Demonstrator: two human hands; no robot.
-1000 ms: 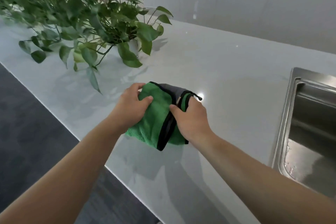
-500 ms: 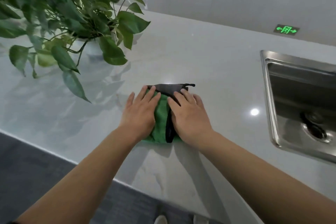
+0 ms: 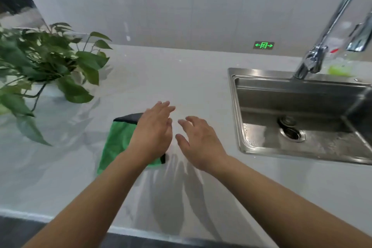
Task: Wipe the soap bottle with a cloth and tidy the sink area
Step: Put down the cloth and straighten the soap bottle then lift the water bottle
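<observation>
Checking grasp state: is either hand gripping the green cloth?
No: the cloth lies flat on the counter, left hand and right hand open.

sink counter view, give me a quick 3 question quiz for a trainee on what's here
1. True or false: the green cloth lies in the sink.
2. Which hand is over the cloth: A left hand, B right hand?
3. What stands on the counter at far left?

Key: 1 false, it lies on the counter. 2 A. 3 a potted plant.
</observation>
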